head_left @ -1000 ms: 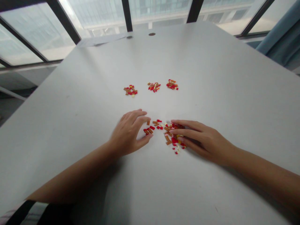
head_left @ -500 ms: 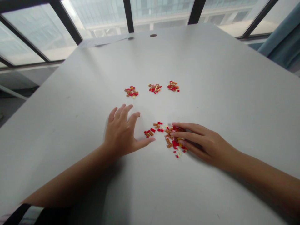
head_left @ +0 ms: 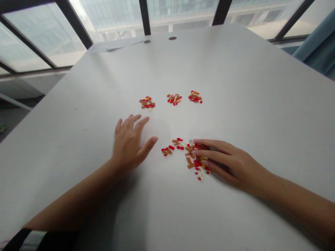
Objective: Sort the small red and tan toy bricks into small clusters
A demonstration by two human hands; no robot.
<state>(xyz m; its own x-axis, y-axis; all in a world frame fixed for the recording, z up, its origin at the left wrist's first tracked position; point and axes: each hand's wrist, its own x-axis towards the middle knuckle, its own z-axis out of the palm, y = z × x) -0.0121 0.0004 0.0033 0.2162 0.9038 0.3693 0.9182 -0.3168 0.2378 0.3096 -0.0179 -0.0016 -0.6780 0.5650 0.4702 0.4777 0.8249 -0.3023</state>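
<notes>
Left hand (head_left: 128, 143) drawn leftward from bricks (head_left: 197, 163), white table (head_left: 248, 97), windows (head_left: 180, 14) beyond

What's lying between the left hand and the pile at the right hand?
Small red and brown pieces lie on the white table between the left hand and that pile, in the head view.

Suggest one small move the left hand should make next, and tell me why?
Probably the left hand should reach right and pinch one brick from the small red-and-brown cluster. The hand looks spread open, with no brick visible in it, and that cluster lies uncovered to its right, whereas the right hand partly covers the larger pile.
</notes>
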